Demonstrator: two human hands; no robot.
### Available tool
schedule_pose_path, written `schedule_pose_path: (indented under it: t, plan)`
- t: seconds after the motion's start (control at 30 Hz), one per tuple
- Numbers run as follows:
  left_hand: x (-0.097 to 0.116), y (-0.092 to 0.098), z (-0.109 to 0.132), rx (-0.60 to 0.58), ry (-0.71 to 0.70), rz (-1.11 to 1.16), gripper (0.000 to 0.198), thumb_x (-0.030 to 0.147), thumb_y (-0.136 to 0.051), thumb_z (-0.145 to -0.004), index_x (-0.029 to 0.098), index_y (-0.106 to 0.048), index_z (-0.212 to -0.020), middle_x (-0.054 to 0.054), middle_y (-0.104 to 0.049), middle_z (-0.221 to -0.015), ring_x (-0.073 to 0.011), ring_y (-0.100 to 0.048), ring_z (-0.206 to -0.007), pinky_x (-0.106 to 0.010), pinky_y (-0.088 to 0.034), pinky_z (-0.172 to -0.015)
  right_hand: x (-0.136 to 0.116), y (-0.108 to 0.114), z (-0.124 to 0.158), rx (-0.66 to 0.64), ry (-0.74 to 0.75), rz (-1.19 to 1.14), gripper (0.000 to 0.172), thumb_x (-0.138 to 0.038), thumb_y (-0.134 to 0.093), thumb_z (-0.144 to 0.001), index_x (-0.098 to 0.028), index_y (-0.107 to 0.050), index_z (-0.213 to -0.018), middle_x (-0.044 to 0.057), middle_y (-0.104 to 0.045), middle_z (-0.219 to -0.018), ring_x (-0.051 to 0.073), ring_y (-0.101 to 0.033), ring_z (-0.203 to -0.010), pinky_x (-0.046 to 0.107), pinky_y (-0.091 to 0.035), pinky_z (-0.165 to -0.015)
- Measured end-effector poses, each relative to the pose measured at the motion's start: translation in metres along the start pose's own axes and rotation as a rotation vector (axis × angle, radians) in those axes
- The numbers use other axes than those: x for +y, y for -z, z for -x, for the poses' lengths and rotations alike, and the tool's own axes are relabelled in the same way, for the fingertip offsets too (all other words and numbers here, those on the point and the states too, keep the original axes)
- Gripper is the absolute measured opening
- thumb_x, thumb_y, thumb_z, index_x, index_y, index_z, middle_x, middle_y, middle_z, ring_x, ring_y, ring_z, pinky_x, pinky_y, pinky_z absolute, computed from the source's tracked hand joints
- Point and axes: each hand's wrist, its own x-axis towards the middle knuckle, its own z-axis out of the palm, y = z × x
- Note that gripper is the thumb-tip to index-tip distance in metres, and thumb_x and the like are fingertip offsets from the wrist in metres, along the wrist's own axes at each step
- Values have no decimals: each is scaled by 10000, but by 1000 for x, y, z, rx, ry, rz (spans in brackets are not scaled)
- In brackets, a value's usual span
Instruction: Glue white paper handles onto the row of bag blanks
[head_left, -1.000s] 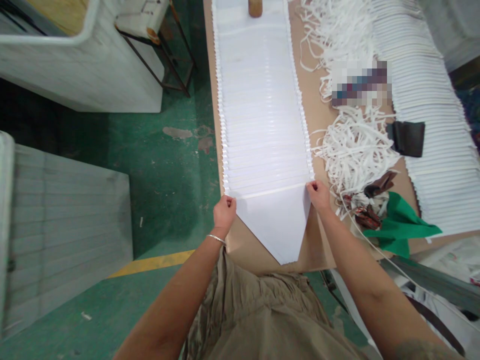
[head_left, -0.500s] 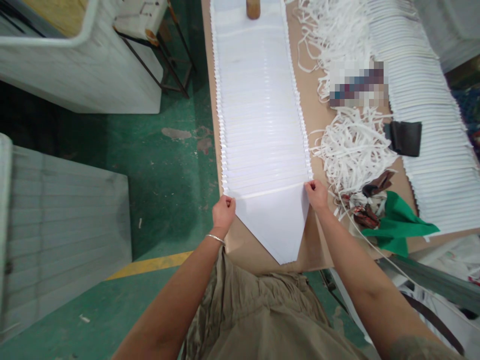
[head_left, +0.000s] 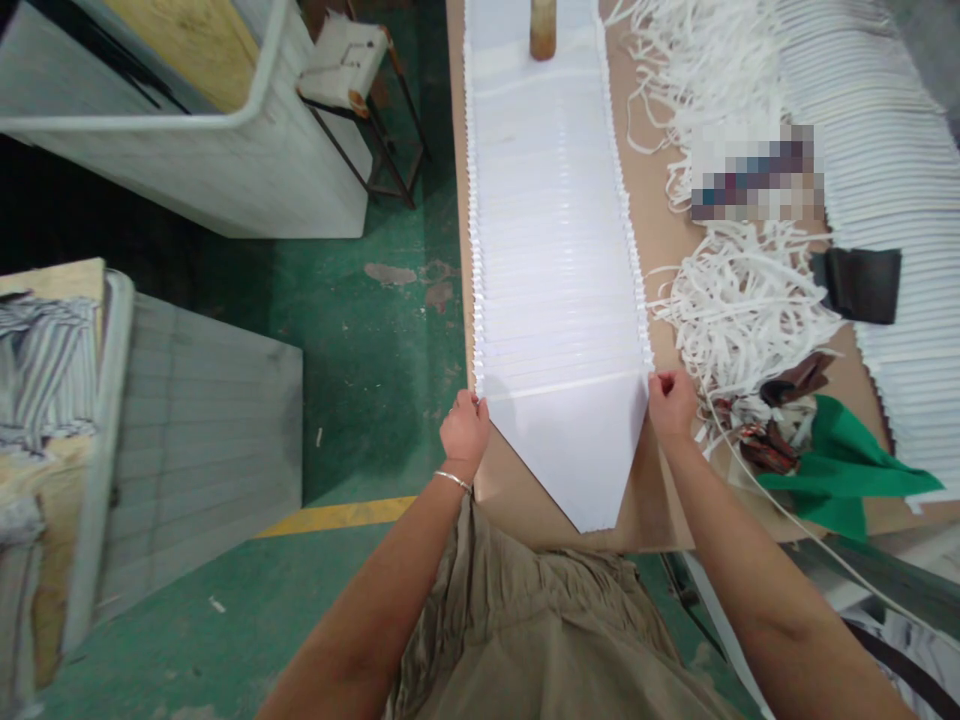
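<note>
My left grip (head_left: 465,428) and right grip (head_left: 671,402) are each closed, pinching a side edge of the nearest white sheet (head_left: 574,450). It lies at the counter (head_left: 660,505)'s near end, point toward me. To the left there is open floor (head_left: 360,330). On the right, white strips (head_left: 742,300) crowd just beside.

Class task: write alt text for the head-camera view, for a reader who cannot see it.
A person's left hand and right hand pinch the side corners of a pointed white sheet at the near end of a long overlapped row of white sheets on a brown table. White strips and a green cloth lie to its right.
</note>
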Motion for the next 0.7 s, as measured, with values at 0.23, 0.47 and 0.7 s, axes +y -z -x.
schedule_pose_path:
  t: [0.23,0.47,0.7]
  plan:
    - [37,-15,40,-77,-698,-1,512,225,-393,-1009,231,-467,-1516,-95,-447,-1579,-253,-321,-1514,-458,-312,-1194,-38,-14,61,-197,527,134,425,-367,-433,-1004,-239,-613,-1366,152,-568,-1354,308,-481,-1301,486,-395,-1096]
    - [47,-23,41,-68,-690,-30,528,273,-390,-1018,243,-448,-1543,-87,-420,-1591,-273,-317,-1517,-510,-279,-1199,-52,-25,71,-225,552,171,455,-399,-460,-1004,-262,-574,-1422,153,-546,-1391,329,-484,-1303,508,-424,-1081]
    - [13,-7,46,-4,-622,-48,491,298,-393,-1024,188,-507,-1489,-128,-437,-1577,-274,-376,-1488,-484,-333,-1187,-29,-12,40,7,385,173,412,-381,-412,-1002,-181,-633,-1287,177,-623,-1287,331,-531,-1237,533,-420,-1060]
